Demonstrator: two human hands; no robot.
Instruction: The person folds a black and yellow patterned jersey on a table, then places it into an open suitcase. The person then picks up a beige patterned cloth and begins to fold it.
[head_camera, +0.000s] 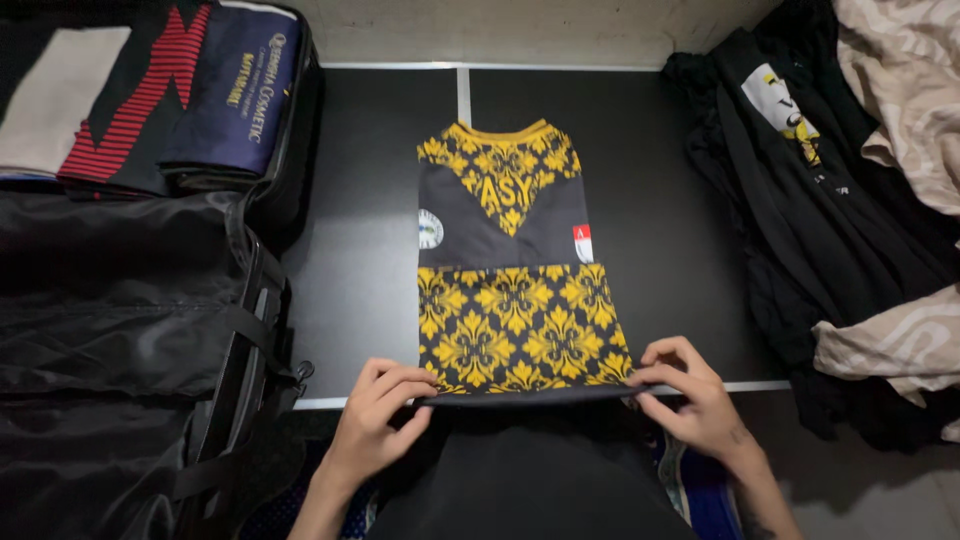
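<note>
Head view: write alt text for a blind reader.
Two hands, left and right, pinch the near hem of a folded black-and-yellow jersey on a dark floor. An open suitcase lies left, a clothes pile right.

Shirt (510, 270) is lying before you on floor (365, 270); suitcase (120, 300) sitting left, clothes pile (840, 230) right.
</note>
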